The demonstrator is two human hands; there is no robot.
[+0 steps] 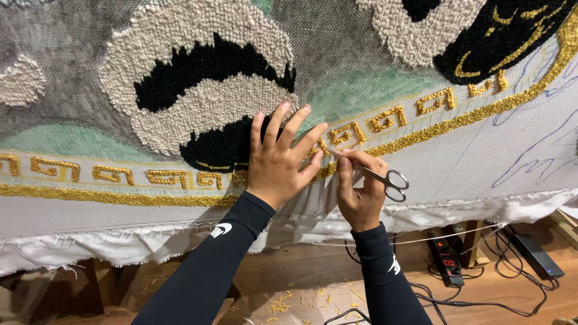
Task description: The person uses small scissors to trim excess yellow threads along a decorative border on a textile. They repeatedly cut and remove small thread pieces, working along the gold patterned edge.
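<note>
A large tufted rug cloth (457, 162) hangs stretched in front of me, with cream and black looped shapes (198, 78) and a gold yarn border (120, 197) of key-pattern motifs. My left hand (280, 159) lies flat on the cloth, fingers spread, over the black patch and the gold border. My right hand (360, 189) is just to its right and holds small steel scissors (376, 176), the tips pointing left at the gold yarn beside my left fingers. Both arms wear black sleeves.
The cloth's white lower edge (150, 244) is pinned along a wooden frame. Below is a wooden floor with gold yarn clippings (283, 304), a black power strip (447, 260), a black adapter (537, 256) and cables (433, 295). Blue sketch lines (536, 156) mark the untufted cloth at right.
</note>
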